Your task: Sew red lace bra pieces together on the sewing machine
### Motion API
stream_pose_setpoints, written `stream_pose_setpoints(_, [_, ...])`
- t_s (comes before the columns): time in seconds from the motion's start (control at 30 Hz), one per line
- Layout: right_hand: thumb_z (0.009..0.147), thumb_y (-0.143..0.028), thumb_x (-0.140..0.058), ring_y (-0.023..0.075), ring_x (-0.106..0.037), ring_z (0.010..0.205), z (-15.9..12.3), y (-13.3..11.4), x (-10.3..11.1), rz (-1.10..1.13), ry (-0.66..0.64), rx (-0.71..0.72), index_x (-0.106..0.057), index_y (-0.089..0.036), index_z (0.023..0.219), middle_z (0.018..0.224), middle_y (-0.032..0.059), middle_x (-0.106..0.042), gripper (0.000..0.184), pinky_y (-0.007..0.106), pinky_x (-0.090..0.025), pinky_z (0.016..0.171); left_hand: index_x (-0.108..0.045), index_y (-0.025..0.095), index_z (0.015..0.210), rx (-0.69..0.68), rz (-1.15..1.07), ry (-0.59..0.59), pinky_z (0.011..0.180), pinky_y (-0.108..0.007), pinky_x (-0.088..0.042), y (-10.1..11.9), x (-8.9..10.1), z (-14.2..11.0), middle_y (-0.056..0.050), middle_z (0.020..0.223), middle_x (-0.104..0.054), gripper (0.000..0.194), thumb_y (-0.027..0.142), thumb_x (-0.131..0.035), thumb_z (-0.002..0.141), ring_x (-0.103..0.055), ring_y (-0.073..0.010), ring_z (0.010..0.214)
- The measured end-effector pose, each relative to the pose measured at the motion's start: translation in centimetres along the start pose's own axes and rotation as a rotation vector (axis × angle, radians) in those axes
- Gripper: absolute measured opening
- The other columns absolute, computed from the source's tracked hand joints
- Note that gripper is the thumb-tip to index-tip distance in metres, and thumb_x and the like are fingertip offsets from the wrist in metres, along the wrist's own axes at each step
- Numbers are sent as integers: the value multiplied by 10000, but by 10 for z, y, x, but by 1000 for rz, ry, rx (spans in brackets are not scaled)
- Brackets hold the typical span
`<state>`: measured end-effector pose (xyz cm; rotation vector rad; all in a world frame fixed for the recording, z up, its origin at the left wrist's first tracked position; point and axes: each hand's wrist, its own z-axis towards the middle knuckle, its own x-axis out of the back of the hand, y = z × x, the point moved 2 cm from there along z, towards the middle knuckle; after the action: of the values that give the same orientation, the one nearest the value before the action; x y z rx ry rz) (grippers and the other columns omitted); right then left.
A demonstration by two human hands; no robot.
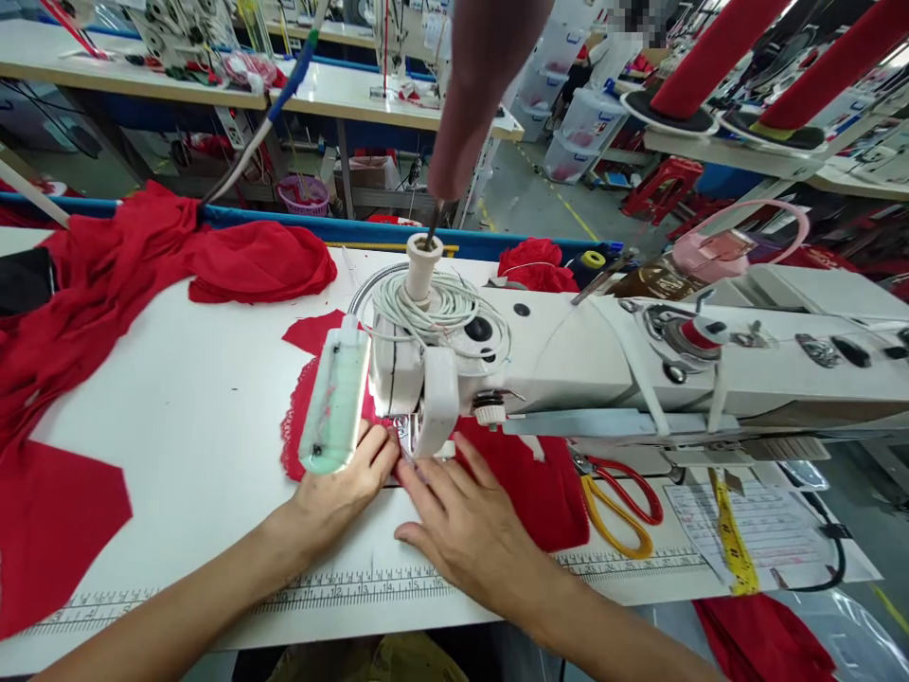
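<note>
Under the head of a white sewing machine [561, 332] lies a piece of red fabric [532, 483], part of it showing left of the needle with a lace-like edge. My left hand [347, 488] is at the left of the presser foot [404, 431], its fingers curled together on the fabric; the fingertips are partly hidden. To the right, my right hand [472, 535] lies flat with fingers spread, pressing the fabric beside the foot. A lit lamp with a pale green cover [333, 398] hangs just above my left hand.
Red-and-yellow-handled scissors [621, 502] lie right of the fabric. A yellow tape measure [735, 540] hangs over a written sheet [688, 511]. Heaped red cloth [163, 256] covers the table's left side. A printed ruler [341, 589] runs along the front edge.
</note>
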<state>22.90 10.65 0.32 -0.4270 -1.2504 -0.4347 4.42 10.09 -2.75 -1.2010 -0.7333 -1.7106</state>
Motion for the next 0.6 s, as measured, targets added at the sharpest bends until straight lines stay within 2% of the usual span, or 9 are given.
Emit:
stream_pose_setpoints(0.07, [879, -528, -688, 306, -614, 1079, -9, 1, 4, -147, 11, -57, -610, -68, 1236, 1111, 164, -701, 587, 549, -331, 1151, -654, 165, 1056, -63, 81, 29, 828, -439, -484, 2, 3, 0, -80, 964, -677, 327, -21, -450, 881, -618, -208, 814])
stream_pose_setpoints(0.17, [790, -606, -741, 285, -645, 853, -26, -9, 9, -262, -96, -59, -680, -88, 1022, 872, 132, -709, 570, 538, -439, 1049, -657, 175, 1048, -112, 147, 51, 891, -489, -476, 0, 6, 0, -60, 947, -687, 384, -53, -412, 861, -608, -208, 831])
stream_pose_setpoints(0.27, [759, -634, -748, 248, -616, 650, -38, -30, 24, -174, -259, 72, -676, -110, 884, 753, 97, -677, 543, 443, -565, 717, -651, 162, 1101, -85, 103, 37, 878, -493, -492, -3, 8, 0, -58, 899, -671, 441, -67, -375, 845, -598, -214, 824])
stream_pose_setpoints(0.37, [815, -425, -753, 195, -562, 510, -32, -43, 49, 12, -423, 339, -667, -141, 925, 680, 29, -661, 317, 342, -403, 404, -624, 133, 1179, -40, 22, 28, 868, -510, -500, -4, 11, -1, -78, 918, -663, 479, -75, -358, 840, -584, -222, 823])
stream_pose_setpoints(0.43, [882, -315, -692, 149, -494, 429, -19, -37, 61, 169, -524, 427, -652, -197, 888, 578, -40, -613, 125, 312, -345, 388, -604, 139, 1222, -21, -50, 18, 899, -542, -486, -6, 12, -3, -81, 955, -664, 492, -71, -361, 848, -575, -222, 843])
stream_pose_setpoints(0.47, [931, -327, -635, 140, -502, 444, -11, -29, 63, 226, -533, 376, -641, -217, 853, 576, -51, -612, 135, 294, -366, 424, -596, 149, 1238, -14, -92, 12, 919, -553, -477, -7, 12, -4, -80, 977, -665, 492, -62, -372, 855, -573, -220, 859])
stream_pose_setpoints(0.53, [984, -229, -527, 133, -606, 628, 6, -7, 55, 262, -396, 200, -648, -223, 903, 766, -25, -698, 147, 255, -429, 557, -597, 175, 1242, 5, -174, 22, 965, -559, -457, -10, 12, -6, -73, 1004, -668, 490, -48, -395, 856, -575, -215, 894])
stream_pose_setpoints(0.57, [962, -128, -494, 147, -642, 799, 13, 4, 46, 232, -292, 117, -649, -210, 1037, 949, 13, -722, 191, 255, -451, 643, -604, 186, 1231, 15, -206, 38, 989, -557, -446, -11, 12, -7, -67, 1005, -670, 491, -48, -403, 849, -578, -211, 909])
stream_pose_setpoints(0.6, [915, -38, -466, 164, -633, 945, 16, 13, 35, 201, -212, 90, -620, -194, 1173, 1123, 51, -702, 339, 266, -457, 722, -613, 193, 1214, 23, -229, 57, 1010, -555, -436, -12, 13, -8, -62, 999, -672, 492, -49, -408, 839, -582, -207, 918])
